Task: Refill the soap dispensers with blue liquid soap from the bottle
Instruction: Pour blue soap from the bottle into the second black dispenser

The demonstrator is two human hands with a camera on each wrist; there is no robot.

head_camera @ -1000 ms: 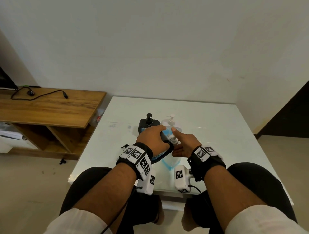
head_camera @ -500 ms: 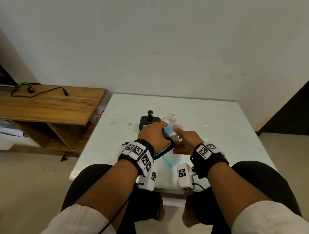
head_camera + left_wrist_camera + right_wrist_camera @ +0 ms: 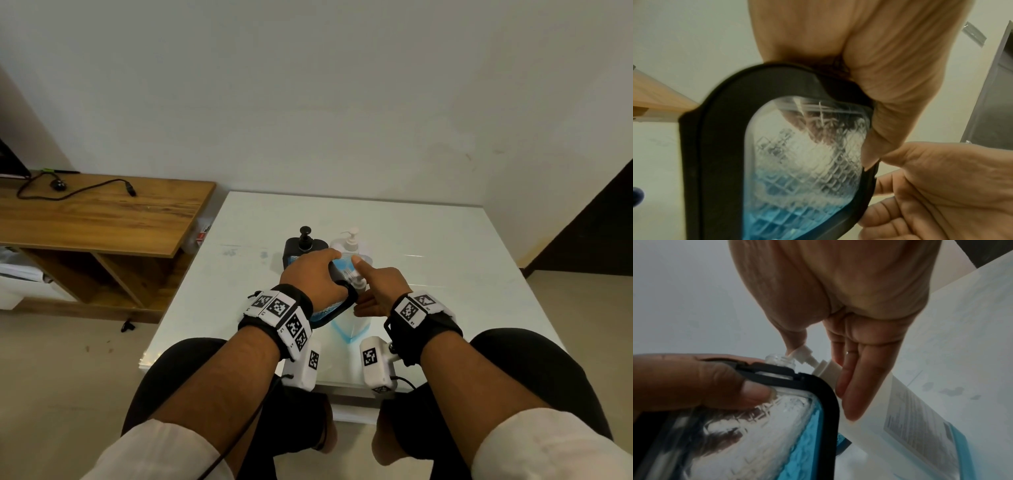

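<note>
My left hand [image 3: 327, 270] grips a black-framed clear dispenser [image 3: 797, 162], tilted, with blue soap pooled at its low end. Its cap is off and the open neck [image 3: 780, 360] shows. My right hand [image 3: 364, 286] holds the white soap bottle [image 3: 920, 410] just to the right, fingers along its collar. The thumb presses on the white pump head [image 3: 803, 353], whose tip sits at the open neck. The bottle's lower body with blue soap [image 3: 349, 325] stands on the white table [image 3: 445, 257].
Behind my hands stand a black dispenser with a black pump [image 3: 305, 246] and a white pump bottle [image 3: 350, 241]. A wooden side unit [image 3: 102, 212] with a black cable lies to the left. My knees are under the table's near edge.
Both hands keep the same hold on the dispenser and the bottle. Only the head view has shifted slightly.
</note>
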